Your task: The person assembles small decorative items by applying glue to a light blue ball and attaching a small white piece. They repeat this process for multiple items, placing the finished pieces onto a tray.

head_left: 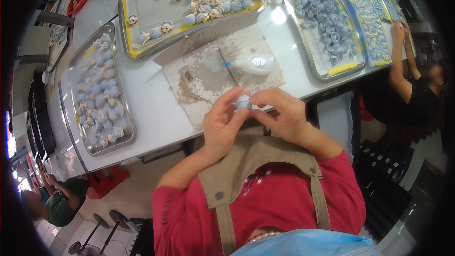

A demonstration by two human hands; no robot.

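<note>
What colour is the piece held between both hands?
The piece looks mostly pale blue; head view.

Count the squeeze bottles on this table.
1: the whitish bottle with a blue tip, lying on the stained board, beyond the right hand. Others may be hidden.

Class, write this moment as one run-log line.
left hand: holding small pale-blue piece; right hand: on same piece; bottle: lying on stained cardboard; left tray: blue-cream pieces
</note>
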